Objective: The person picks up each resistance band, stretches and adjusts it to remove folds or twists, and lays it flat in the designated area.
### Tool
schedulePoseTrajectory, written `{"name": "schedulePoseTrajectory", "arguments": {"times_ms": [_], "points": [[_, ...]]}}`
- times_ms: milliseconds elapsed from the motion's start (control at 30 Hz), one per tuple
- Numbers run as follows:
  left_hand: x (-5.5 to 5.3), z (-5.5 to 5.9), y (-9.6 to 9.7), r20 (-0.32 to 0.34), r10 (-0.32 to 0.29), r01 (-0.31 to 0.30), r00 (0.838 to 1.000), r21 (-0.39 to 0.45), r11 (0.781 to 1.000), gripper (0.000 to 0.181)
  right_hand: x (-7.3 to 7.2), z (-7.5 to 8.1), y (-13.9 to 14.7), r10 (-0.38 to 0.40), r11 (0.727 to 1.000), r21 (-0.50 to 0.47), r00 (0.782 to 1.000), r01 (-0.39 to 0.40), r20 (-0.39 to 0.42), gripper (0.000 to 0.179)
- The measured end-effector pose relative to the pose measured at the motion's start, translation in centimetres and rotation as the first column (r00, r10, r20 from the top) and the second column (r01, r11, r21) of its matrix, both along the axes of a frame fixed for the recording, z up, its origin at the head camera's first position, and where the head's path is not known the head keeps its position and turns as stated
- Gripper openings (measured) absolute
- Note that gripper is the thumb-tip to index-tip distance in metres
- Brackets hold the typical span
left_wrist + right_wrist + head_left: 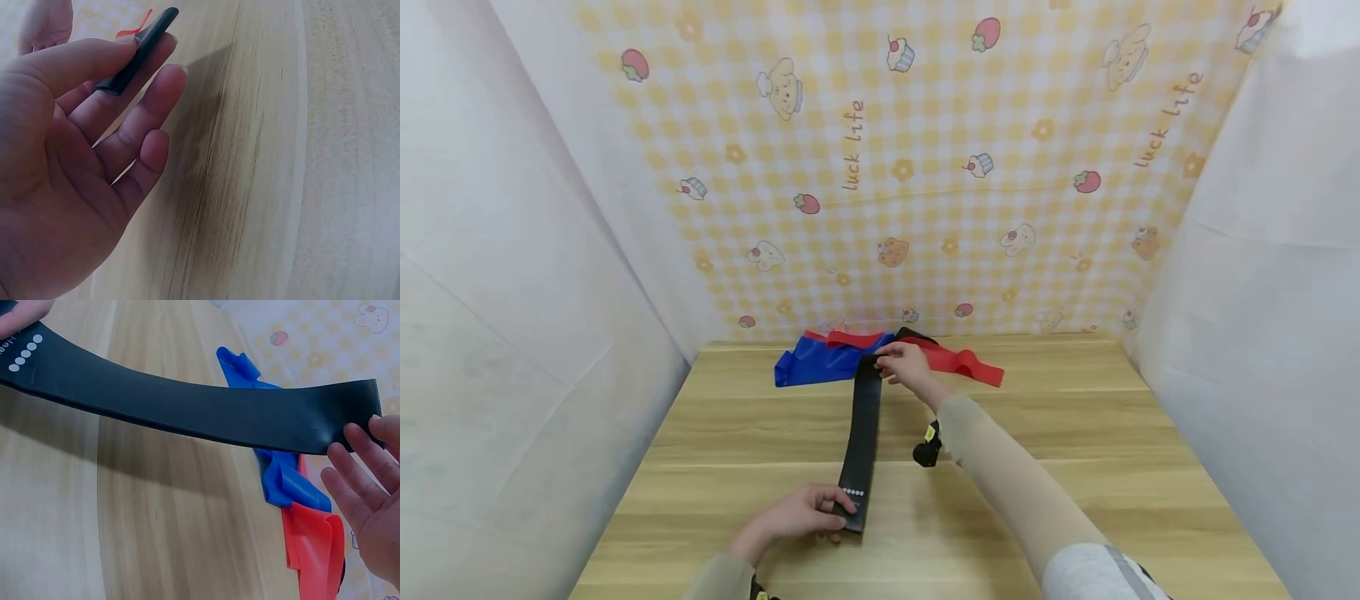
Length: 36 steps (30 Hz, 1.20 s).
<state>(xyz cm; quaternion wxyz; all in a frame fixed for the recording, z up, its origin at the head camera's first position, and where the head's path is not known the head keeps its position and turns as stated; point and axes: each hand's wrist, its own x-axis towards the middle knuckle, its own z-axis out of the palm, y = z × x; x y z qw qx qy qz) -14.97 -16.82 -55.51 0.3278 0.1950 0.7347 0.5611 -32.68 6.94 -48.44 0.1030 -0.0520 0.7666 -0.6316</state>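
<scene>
A black resistance band (864, 433) with white dots near one end stretches lengthwise above the table between both hands. Its near end is pinched between the thumb and fingers of my left hand (805, 510). At the far end, my right hand (906, 367) pinches the edge between thumb and fingers. In the right wrist view the band (187, 412) sags slightly, and its shadow falls on the wood below. The left wrist view shows the folded end (140, 59) held by the thumb against the fingers, the other fingers loosely bent.
Behind the band, a blue band (820, 362) and a red band (966, 360) lie loosely along the table's back edge, with a black piece (913, 335) behind them. A checked curtain (887, 167) hangs at the back; white cloth walls (512, 333) stand at the sides.
</scene>
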Motion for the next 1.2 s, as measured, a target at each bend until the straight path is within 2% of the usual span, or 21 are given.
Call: {"name": "schedulePoseTrajectory", "arguments": {"times_ms": [300, 567, 867, 1200], "points": [[0.0, -0.6, -0.6, 0.035, 0.023, -0.024, 0.999, 0.018, 1.000, 0.020, -0.3, -0.8, -1.3, 0.035, 0.999, 0.026, 0.999, -0.035, -0.008, 0.017], [-0.4, -0.9, -0.7, 0.073, 0.006, -0.008, 0.997, 0.034, 0.999, 0.020, -0.2, -1.2, -1.9, 0.034, 0.999, 0.037, 0.999, -0.033, -0.022, 0.015], [-0.4, -1.0, -0.8, 0.053, 0.013, -0.014, 0.999, 0.009, 1.000, 0.017, -0.1, -2.6, -2.4, 0.012, 0.999, 0.036, 1.000, -0.012, -0.008, 0.015], [0.0, -0.7, -1.1, 0.058, 0.040, -0.039, 0.997, -0.030, 0.999, 0.018, 0.3, -3.3, -2.8, 0.006, 0.998, 0.058, 0.999, -0.003, -0.050, 0.015]]}}
